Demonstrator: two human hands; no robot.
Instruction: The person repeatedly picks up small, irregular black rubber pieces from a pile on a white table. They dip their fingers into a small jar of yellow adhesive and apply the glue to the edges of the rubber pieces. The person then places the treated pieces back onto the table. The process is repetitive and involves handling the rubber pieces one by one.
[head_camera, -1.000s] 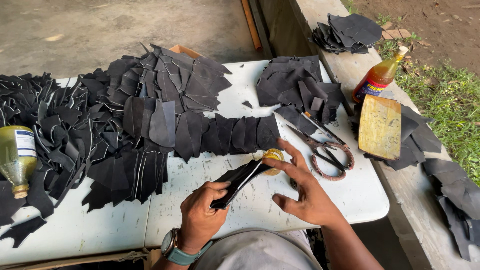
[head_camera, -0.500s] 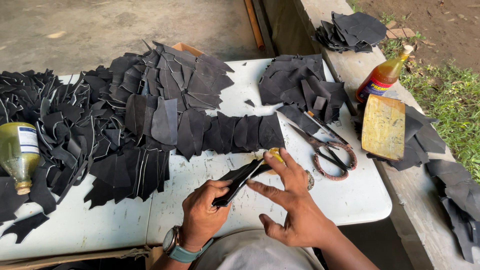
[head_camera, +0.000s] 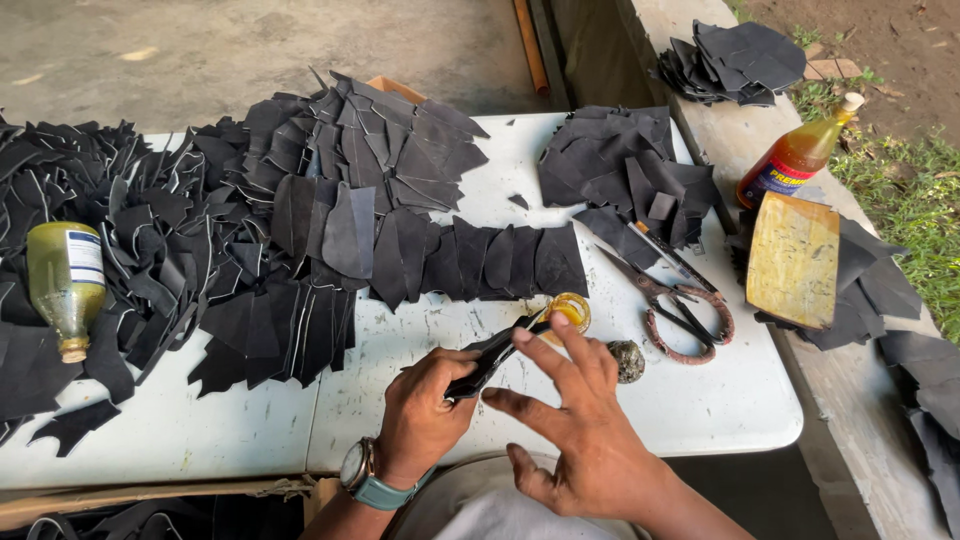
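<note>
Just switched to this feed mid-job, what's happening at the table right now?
A person sits at a white table covered with cut black leather pieces. The left hand grips a folded black piece, holding it up over the table. The right hand is open, its forefinger touching the piece's edge beside a small pot of yellow glue. Rusty scissors lie to the right, a bottle lies on its side at the left, and another bottle stands on the ledge.
</note>
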